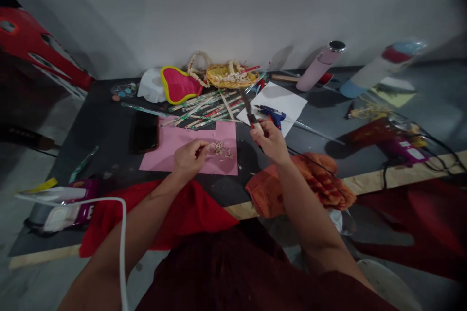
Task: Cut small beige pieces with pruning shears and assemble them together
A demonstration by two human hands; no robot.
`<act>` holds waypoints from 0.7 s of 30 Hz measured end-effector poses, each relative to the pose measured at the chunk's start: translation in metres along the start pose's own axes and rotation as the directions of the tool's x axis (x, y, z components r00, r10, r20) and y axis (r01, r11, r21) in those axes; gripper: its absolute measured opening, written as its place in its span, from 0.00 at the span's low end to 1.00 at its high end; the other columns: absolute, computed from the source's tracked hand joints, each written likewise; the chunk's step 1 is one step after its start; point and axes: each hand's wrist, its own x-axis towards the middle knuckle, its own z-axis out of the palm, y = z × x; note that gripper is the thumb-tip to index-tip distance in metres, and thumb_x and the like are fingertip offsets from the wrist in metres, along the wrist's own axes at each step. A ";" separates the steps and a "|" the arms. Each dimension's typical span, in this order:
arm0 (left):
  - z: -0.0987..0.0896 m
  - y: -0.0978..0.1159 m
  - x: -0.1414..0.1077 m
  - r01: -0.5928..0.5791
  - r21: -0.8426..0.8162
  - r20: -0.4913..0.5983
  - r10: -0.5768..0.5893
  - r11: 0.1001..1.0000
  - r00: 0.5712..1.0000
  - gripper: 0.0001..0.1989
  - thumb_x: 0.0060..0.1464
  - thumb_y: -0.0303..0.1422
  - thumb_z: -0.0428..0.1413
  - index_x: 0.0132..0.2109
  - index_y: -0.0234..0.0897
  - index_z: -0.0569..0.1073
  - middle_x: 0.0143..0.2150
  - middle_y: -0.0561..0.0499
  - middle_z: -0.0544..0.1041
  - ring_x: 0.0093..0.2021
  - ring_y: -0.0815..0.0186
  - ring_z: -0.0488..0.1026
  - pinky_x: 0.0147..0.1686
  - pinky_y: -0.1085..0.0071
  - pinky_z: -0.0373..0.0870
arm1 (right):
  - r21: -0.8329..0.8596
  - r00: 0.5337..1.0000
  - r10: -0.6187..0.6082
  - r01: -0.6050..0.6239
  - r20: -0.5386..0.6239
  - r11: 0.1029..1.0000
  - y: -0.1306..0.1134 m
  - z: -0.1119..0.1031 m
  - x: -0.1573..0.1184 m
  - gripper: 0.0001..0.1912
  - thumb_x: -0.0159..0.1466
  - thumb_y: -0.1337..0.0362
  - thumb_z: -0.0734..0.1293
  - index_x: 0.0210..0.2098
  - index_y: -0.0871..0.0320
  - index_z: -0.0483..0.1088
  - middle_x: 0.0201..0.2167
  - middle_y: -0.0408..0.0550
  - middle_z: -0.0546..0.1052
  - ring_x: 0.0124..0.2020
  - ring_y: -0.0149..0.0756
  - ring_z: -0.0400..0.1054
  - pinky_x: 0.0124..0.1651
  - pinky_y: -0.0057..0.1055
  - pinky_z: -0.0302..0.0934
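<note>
Currently, clock centre: small pale pieces (219, 148), loosely heaped near the right end of a pink sheet (166, 155) on the dark surface (251, 183)

Pieces: probably very light, dry and quick to scatter, best taken in a fingertip pinch, a few at a time

Knife: its dark blade (247, 103) aims toward 12 o'clock, held clear of the heap between 1 and 2 o'clock; likely stiff, light enough for one hand and sharp at the edge, so the handle (258, 129) is the place to grip

Right hand (270, 140): at 3 o'clock, closed firmly around the knife's handle

Left hand (191, 159): between 8 and 9 o'clock, fingers curled, thumb and forefinger nearly together just beside the pieces; whether a sliver is pinched there cannot be told

Printed sticks (206, 111): strewn toward 12 o'clock, seemingly thin, stiff and inclined to roll, easiest held mid-length

Neighbours: a black phone (145, 131) between 9 and 10 o'clock, a blue glue gun (274, 115) at 2, a crumpled orange towel (310, 180) near 4
</note>
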 end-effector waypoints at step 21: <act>-0.007 0.005 0.007 0.147 -0.625 -0.095 -0.261 0.766 0.961 0.10 0.51 0.39 0.59 0.37 0.35 0.75 0.27 0.51 0.77 0.24 0.73 0.66 0.24 0.76 0.62 | 0.008 0.898 -0.262 0.278 0.354 0.961 -0.029 0.008 -0.023 0.06 0.60 0.67 0.61 0.37 0.56 0.68 0.51 0.54 0.69 0.58 0.42 0.60 0.58 0.44 0.59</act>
